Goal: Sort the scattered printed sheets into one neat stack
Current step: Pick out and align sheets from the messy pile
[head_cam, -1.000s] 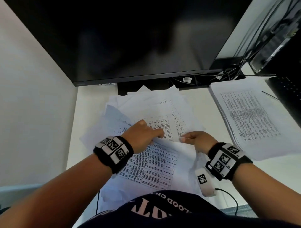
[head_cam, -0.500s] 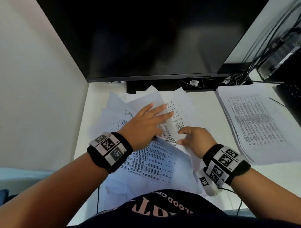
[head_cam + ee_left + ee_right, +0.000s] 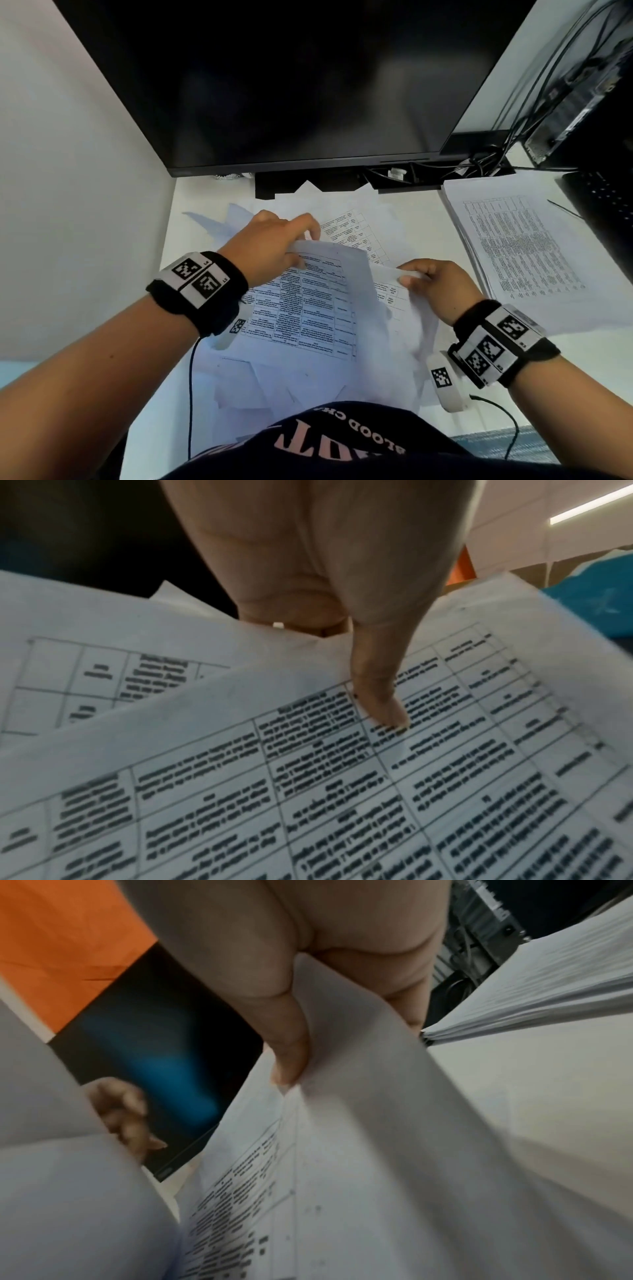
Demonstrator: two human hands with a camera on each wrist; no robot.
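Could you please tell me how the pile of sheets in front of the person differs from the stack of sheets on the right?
The pile of sheets is fanned out at mixed angles; the stack on the right lies squared up, edges aligned. Both hands, left hand and right hand, grip sheets of the pile; nothing touches the stack. Both hold white sheets printed with tables.

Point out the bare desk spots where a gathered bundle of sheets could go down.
One bare strip of desk lies between the scattered sheets and the neat stack. Another narrow strip runs along the left wall. The middle is crowded, with both the left hand and right hand gripping sheets; cables clutter the back.
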